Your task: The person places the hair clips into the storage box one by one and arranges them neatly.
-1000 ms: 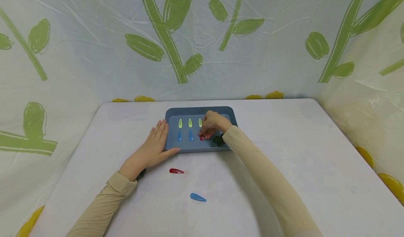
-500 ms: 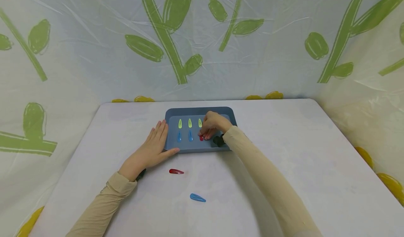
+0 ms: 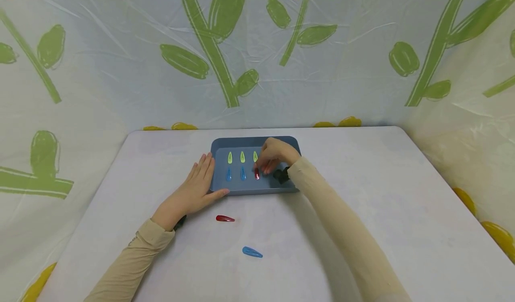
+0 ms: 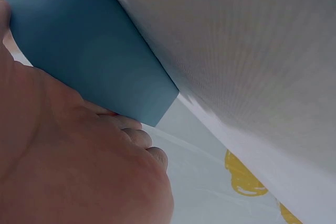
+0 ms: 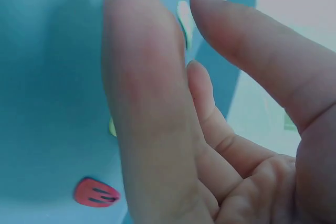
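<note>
On the table lies a blue-grey tray [image 3: 249, 192] with snap hair clips in rows. Three yellow-green hair clips [image 3: 242, 157] show along the back, with two blue hair clips [image 3: 243, 173] and a red hair clip [image 3: 257, 173] in front. My right hand [image 3: 276, 151] hovers just over this red clip, thumb and finger spread apart with nothing between them. The right wrist view shows another red hair clip [image 5: 97, 192] in the tray, which the hand hides from the head view. My left hand [image 3: 191, 192] rests with straight fingers along the tray's left side.
Nearer than the tray, a loose red hair clip [image 3: 225, 218] and a loose blue hair clip [image 3: 252, 252] lie on the white table [image 3: 362, 194]. A flower-print sheet [image 3: 141, 69] hangs behind the table's far edge.
My right hand has let go of the red hair clip and lifted slightly up and right, so more of the clip shows. The left hand stays put.
</note>
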A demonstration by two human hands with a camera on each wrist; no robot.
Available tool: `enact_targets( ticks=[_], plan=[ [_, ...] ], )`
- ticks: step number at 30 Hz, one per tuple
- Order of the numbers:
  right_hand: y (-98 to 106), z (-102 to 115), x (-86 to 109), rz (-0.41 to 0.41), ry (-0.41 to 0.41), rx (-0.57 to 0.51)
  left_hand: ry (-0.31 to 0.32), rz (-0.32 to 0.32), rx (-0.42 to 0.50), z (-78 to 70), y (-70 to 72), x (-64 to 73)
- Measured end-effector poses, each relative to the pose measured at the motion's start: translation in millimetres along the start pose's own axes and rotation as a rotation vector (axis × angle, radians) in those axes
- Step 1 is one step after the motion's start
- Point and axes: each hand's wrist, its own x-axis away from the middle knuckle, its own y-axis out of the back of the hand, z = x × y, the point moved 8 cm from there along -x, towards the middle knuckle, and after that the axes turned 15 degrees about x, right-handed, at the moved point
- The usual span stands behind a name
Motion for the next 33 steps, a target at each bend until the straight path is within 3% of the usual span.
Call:
enact_targets(
  ticks=[6,16,25,33],
  plan=[
    [12,7,10.1,-0.054,0.059,0.009,0.0,-0.002,-0.012,0.3,-0.3,0.1],
    [26,32,45.0,-0.184,0.208,0.079,-0.003,-0.003,-0.011,-0.7,0.4,0.2],
    [19,43,80.1,-0.236,0.28,0.1,-0.005,-0.002,-0.013,-1.8,0.9,0.4],
    [8,48,99.9,-0.258,0.321,0.098,-0.002,-0.009,-0.015,0.1,0.0,0.7]
  ],
)
